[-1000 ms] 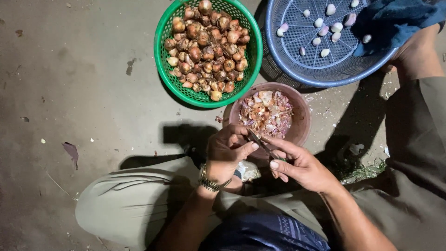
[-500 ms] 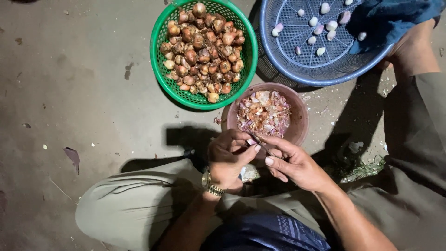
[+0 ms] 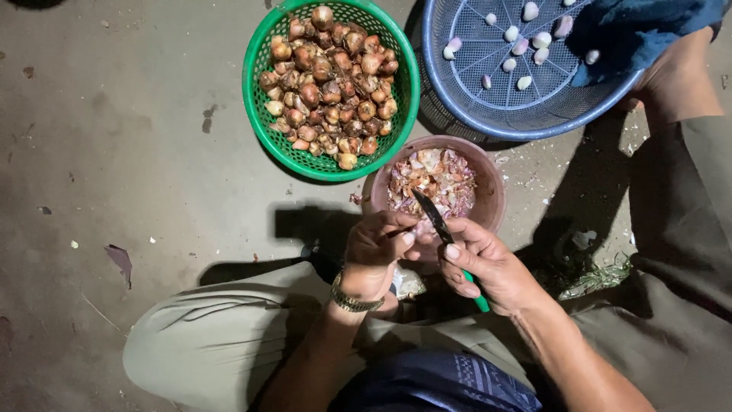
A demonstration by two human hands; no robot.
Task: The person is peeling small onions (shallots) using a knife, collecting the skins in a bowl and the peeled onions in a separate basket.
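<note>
Sitting low over a concrete floor (image 3: pixel 114 152), a person works with both hands just in front of the knees. The left hand (image 3: pixel 375 255) is curled shut, its grip closed around a small shallot (image 3: pixel 418 229) that shows only as a pale sliver between the fingertips; most of it is hidden by the fingers. The right hand (image 3: pixel 488 263) is closed on a small knife (image 3: pixel 435 217) with a green handle, whose end pokes out below the palm. The dark blade runs up and to the left, its tip over the near rim of the brown bowl (image 3: pixel 492 198), and its long axis crosses just to the right of the shallot. So the shallot lies to the left of the blade, touching or nearly touching it; I cannot tell which. The left hand is the one on the shallot, the right one stands just beside it.

The brown bowl holds reddish and pale peelings. Beyond it, to the left, a green basket (image 3: pixel 255 84) is heaped with unpeeled shallots. To the right, a blue basket (image 3: pixel 488 114) holds a few peeled pale ones, well apart from each other, and a blue cloth (image 3: pixel 640 30) covers part of its far side. A gold wristwatch (image 3: pixel 352 300) sits on the left wrist. The blade edge itself is too dark to make out
</note>
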